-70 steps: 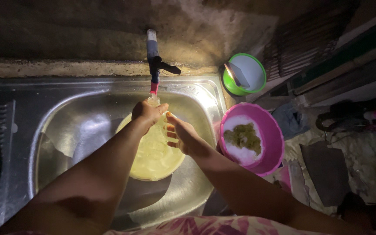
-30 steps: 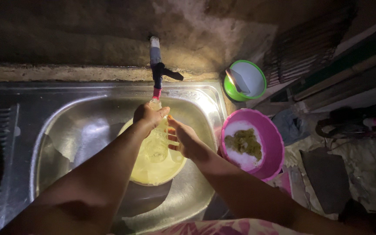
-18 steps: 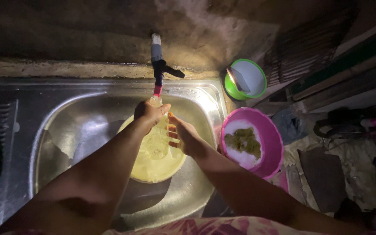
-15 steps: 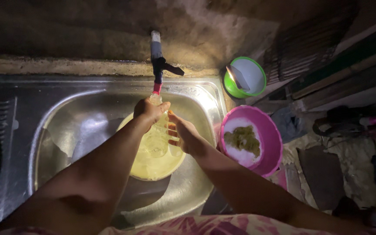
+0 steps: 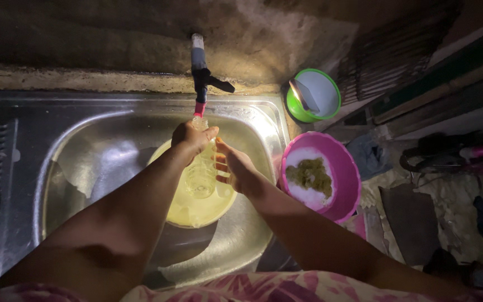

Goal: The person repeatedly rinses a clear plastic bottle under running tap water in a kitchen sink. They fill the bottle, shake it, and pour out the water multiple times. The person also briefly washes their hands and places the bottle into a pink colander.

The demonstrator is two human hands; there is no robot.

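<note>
My left hand (image 5: 192, 137) grips the neck of a clear plastic bottle (image 5: 200, 173) and holds its mouth right under the tap (image 5: 200, 75). My right hand (image 5: 235, 168) rests against the bottle's side with fingers spread around it. The bottle hangs over a yellow basin (image 5: 197, 210) that sits in the steel sink (image 5: 79, 162). Whether water runs from the tap is hard to tell in the dim light.
A pink bowl (image 5: 346, 190) with a white and greenish mass stands at the sink's right edge. Behind it sits a green bowl (image 5: 297, 109) with a utensil. A rough concrete wall (image 5: 85, 39) backs the sink. Dark clutter lies on the floor to the right.
Both hands stay on the bottle under the tap; the view shifts only slightly.
</note>
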